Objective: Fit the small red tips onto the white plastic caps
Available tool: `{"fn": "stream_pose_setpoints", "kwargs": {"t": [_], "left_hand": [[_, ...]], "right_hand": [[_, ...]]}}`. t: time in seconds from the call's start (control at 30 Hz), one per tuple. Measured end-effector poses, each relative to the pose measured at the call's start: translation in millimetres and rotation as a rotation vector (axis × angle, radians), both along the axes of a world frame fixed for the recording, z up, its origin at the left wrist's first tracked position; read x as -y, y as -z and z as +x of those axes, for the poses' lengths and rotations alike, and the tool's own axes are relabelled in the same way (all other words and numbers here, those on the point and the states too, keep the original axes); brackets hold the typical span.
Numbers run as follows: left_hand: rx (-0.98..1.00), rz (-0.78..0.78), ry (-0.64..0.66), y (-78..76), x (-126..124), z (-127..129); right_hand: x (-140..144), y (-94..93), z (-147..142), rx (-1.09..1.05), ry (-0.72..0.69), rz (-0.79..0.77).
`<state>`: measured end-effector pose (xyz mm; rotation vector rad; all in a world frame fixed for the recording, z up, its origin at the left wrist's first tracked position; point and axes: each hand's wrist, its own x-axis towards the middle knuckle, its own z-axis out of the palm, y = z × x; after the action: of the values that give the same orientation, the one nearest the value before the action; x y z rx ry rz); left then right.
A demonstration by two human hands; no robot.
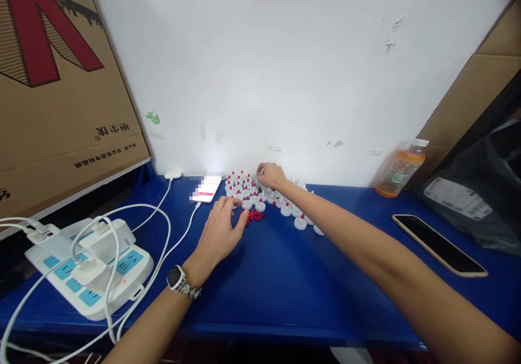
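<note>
A cluster of round white spout caps (259,206), many topped with small red tips, stands on the blue table against the wall. In front of them lies a pile of loose red tip caps (255,216). My left hand (220,228) hovers at the left front of the cluster, thumb apart from the curved fingers, beside the red pile. Over the back of the cluster, my right hand (272,176) has its fingers drawn together in a pinch; what is between them is too small to make out. My right forearm hides some caps on the right.
A lit phone (207,189) on a cable lies left of the caps. A power strip (97,299) with looping white cables fills the left. On the right are a dark phone (439,244), an orange drink bottle (401,171) and a dark plastic bag (480,190). Cardboard boxes flank both sides.
</note>
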<state>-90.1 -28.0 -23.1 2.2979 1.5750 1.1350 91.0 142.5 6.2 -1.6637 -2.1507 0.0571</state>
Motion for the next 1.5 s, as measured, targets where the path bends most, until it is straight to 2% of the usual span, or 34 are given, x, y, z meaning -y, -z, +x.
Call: {"fn": "stream_pose_setpoints", "kwargs": {"t": [0.13,0.23,0.33,0.4,0.43,0.53,0.63,0.77,0.83,0.9,1.3,1.5], "left_hand": [[-0.025,-0.032,0.024,0.1,-1.3,-1.1],[-0.047,0.016,0.004,-1.4,-1.7,-1.6],[-0.067,0.111,-0.047,-3.1,-1.0,-1.1],[-0.076,0.168,-0.045,-3.4,-0.1,0.4],[-0.087,0.186,-0.027,-3.2,0.5,1.5],[-0.184,0.154,0.07,-1.8,2.2,5.2],[-0.319,0.05,0.103,-0.3,2.9,6.5],[-0.292,-0.011,0.109,2.0,1.6,4.2],[-0.236,-0.032,0.134,4.5,0.5,3.3],[-0.201,-0.049,0.156,7.6,-0.7,2.7],[-0.176,-0.043,0.21,11.8,-4.1,-3.2],[-0.213,-0.058,0.204,12.9,-2.8,-3.0]], "right_hand": [[-3.6,1.3,-7.0,0.011,0.024,-0.027],[8.2,-4.2,-7.3,-0.022,0.033,0.016],[40.1,-9.9,-1.3,-0.16,0.017,0.164],[71.4,-8.6,1.6,-0.342,-0.068,0.248],[88.4,-5.8,2.1,-0.437,-0.127,0.246],[133.0,8.7,2.3,-0.635,-0.339,0.111],[153.9,24.1,9.0,-0.609,-0.411,0.039],[148.7,34.5,26.9,-0.287,-0.38,0.118],[142.5,35.6,32.2,-0.139,-0.38,0.097],[138.1,35.7,33.4,-0.078,-0.388,0.042],[129.9,38.3,34.7,-0.157,-0.386,-0.035],[120.6,43.1,33.5,-0.224,-0.467,-0.069]]}}
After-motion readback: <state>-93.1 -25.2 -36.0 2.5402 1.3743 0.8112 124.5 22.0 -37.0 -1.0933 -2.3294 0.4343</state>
